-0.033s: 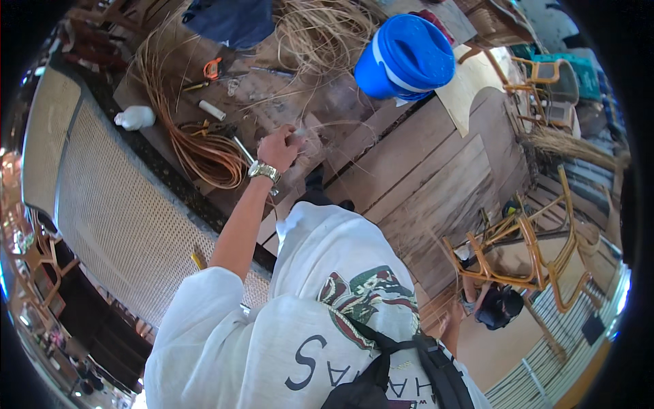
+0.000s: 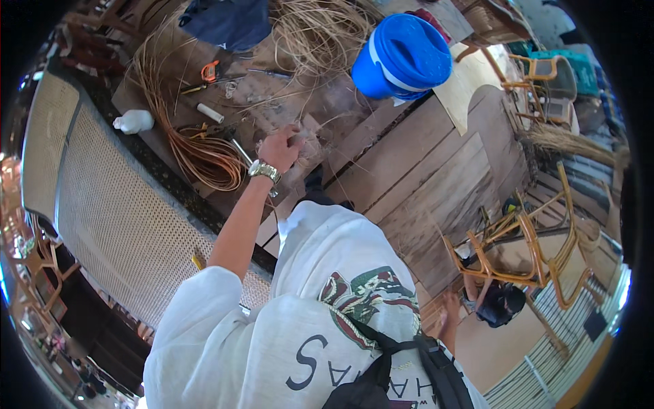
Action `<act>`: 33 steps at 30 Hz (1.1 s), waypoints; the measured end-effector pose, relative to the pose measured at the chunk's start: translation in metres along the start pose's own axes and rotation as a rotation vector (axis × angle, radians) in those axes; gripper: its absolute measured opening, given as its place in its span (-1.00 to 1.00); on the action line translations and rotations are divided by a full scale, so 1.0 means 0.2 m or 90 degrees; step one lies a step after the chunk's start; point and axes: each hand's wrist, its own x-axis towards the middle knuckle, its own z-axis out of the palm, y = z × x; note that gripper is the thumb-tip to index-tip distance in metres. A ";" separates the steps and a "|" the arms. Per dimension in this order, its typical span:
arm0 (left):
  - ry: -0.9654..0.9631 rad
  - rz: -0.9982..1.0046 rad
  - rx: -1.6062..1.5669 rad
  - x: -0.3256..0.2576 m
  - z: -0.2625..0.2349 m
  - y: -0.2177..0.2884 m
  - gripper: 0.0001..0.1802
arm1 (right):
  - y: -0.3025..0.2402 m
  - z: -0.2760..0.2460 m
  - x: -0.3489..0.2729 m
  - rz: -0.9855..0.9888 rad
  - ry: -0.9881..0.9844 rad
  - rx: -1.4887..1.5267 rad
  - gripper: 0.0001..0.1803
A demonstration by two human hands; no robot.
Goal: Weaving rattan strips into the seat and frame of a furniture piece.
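- Rattan strands [image 2: 310,146] on plank floor [image 2: 409,170], under left hand [image 2: 281,148], fingers curled on them.
- Right hand out of view.
- Coiled cane [image 2: 208,160] just beside; blue bucket [image 2: 402,58] apart.

A rattan furniture workshop.
Coils of cane [image 2: 204,153] and loose strands [image 2: 320,31] lie on the plank floor [image 2: 422,163] beside a woven cane panel [image 2: 102,211], pliers [image 2: 210,71] and a blue bucket [image 2: 403,56]; unfinished rattan chair frames [image 2: 524,252] stand nearby.
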 end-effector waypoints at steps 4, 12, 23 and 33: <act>-0.100 0.133 0.143 0.10 0.08 0.06 -0.59 | -0.19 0.51 -0.29 -0.283 -0.184 -0.128 -0.73; -0.022 0.211 0.215 0.12 0.21 -0.08 -0.62 | -0.06 0.46 -0.55 -0.237 -0.082 -0.190 -0.75; 0.266 0.199 -0.319 -0.43 -0.26 0.48 -0.82 | -0.60 0.32 -0.07 -0.050 -0.041 0.107 -0.81; 0.028 -0.244 -0.249 -0.81 0.11 0.71 -0.76 | -1.91 0.99 -0.31 -0.508 -0.491 -0.199 -0.78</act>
